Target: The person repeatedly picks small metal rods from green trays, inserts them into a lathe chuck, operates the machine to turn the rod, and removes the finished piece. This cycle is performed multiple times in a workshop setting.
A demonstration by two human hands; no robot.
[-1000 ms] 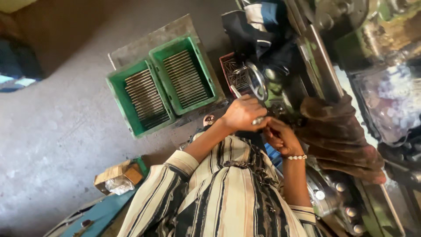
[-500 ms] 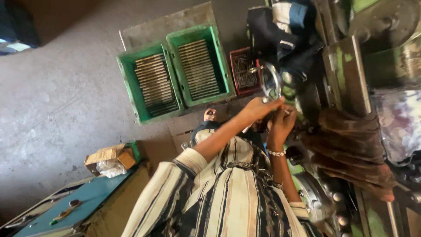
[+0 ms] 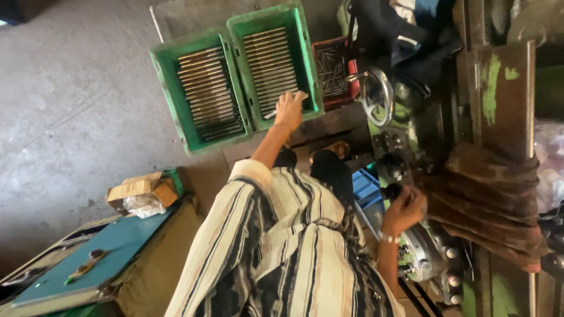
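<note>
The left hand [image 3: 289, 110] reaches out over the near corner of a green plastic crate [image 3: 275, 58], its fingers [image 3: 296, 97] closed around a slim, pale metal rod [image 3: 271, 114] whose end pokes out toward the gap between the crates. That crate and a second green crate [image 3: 202, 94] beside it are ribbed tubs packed with neat rows of dull brassy rods; a smaller red bin [image 3: 332, 70] of dark pins sits just beyond. The right hand [image 3: 404, 210] curls over a black knob [image 3: 392, 191] on the greasy, chipped green machine [image 3: 493, 94], beside a shiny steel handwheel [image 3: 377, 96]. Half a second ago both hands were together at the handwheel; now the left has gone to the crate and the right has dropped to the knob.
</note>
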